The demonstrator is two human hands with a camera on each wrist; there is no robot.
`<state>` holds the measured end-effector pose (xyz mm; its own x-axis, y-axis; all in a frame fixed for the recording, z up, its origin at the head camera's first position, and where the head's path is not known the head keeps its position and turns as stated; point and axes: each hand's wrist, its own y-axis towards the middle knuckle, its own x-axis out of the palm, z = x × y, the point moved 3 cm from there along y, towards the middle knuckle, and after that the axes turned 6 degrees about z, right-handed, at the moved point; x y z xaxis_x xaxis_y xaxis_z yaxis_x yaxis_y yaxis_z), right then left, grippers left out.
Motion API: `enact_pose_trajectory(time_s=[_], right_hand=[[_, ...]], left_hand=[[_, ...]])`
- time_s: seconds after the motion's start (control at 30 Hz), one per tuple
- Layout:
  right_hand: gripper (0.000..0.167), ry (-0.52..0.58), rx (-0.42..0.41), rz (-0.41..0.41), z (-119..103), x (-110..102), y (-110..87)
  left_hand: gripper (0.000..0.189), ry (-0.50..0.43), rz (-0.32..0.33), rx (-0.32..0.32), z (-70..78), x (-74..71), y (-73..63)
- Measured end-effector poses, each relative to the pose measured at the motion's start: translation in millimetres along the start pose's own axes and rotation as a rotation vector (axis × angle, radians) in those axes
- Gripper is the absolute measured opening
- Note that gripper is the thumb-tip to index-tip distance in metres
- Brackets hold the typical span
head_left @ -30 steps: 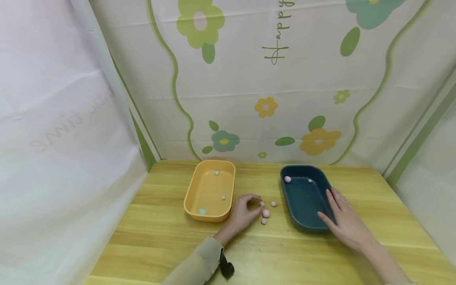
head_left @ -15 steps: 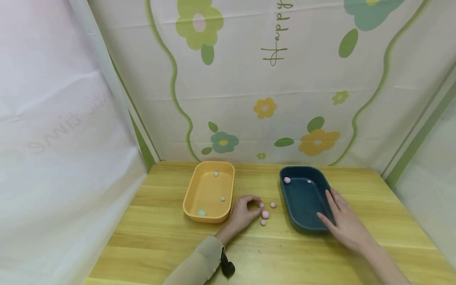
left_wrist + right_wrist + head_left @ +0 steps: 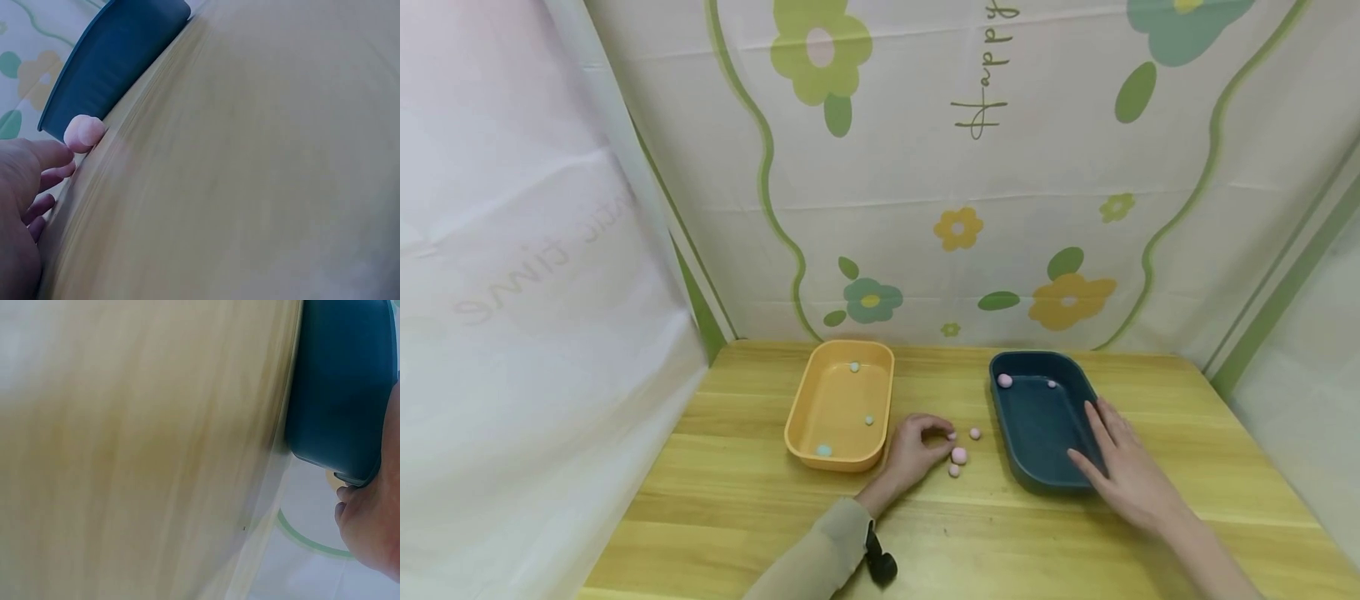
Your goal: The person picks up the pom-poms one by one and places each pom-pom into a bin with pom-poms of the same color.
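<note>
My left hand (image 3: 916,452) is at the table's middle, its thumb and forefinger curled about a small pink ball (image 3: 952,436) that is partly hidden by the fingertips. Close by lie a larger pink ball (image 3: 959,456) and two smaller ones, one pink ball (image 3: 954,471) nearer me and another pink ball (image 3: 975,433) to the right. With fingers spread, my right hand (image 3: 1127,467) rests on the right rim of a dark blue tray (image 3: 1028,467). Inside that tray, a pink ball (image 3: 1004,381) and a tiny pink ball (image 3: 1052,384) sit toward the back.
Left of my left hand stands a yellow tray (image 3: 842,463) holding a few pale green pieces, one of them a flattish green piece (image 3: 823,450) at the front. A flower-printed cloth (image 3: 910,167) hangs behind the wooden table (image 3: 985,550).
My left thumb and forefinger have drawn closer together about the small pink ball. The right hand stays on the blue tray's rim, and both trays keep their places.
</note>
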<state>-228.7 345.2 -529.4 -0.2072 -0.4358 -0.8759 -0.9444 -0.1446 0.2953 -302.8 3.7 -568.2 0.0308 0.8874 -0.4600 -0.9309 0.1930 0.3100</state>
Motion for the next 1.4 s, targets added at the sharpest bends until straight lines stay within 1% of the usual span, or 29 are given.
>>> enact_pose_trajectory(time_s=[0.1, 0.2, 0.37, 0.63, 0.83, 0.97, 1.17, 1.27, 1.4], right_hand=[[0.089, -0.002, -0.002, 0.002, -0.3, 0.2, -1.4], [0.089, 0.003, -0.003, 0.003, -1.3, 0.2, -2.6], [0.088, 0.012, 0.003, 0.001, -1.9, -0.7, -1.4], [0.089, 0.013, 0.018, -0.015, -2.4, -2.4, -0.4], [0.090, 0.004, 0.023, -0.034, -3.4, -2.7, -0.2], [0.089, -0.002, 0.022, -0.036, -3.6, -2.7, 0.3], [0.087, -0.009, 0.000, -0.016, -3.0, -1.0, -2.3], [0.086, -0.012, -0.009, -0.005, -2.4, 0.1, -2.8], [0.086, -0.014, 0.000, -0.009, -0.5, 0.6, -1.7]], left_hand=[[0.012, 0.021, -0.005, -0.002, 0.9, 1.1, -0.4], [0.013, 0.034, 0.000, 0.015, 0.7, 1.2, -1.3], [0.012, 0.056, 0.019, 0.038, -0.5, 2.2, -2.0], [0.011, 0.088, 0.051, 0.064, 1.5, 2.4, -5.0], [0.013, 0.066, 0.088, 0.065, 3.8, -1.1, -7.9], [0.013, 0.056, 0.112, 0.079, 4.6, -2.7, -8.3], [0.013, 0.026, 0.134, 0.088, 3.3, -3.3, -9.1], [0.013, 0.016, 0.152, 0.104, 2.9, -3.6, -9.3], [0.012, 0.005, 0.166, 0.112, 2.2, -3.8, -8.7]])
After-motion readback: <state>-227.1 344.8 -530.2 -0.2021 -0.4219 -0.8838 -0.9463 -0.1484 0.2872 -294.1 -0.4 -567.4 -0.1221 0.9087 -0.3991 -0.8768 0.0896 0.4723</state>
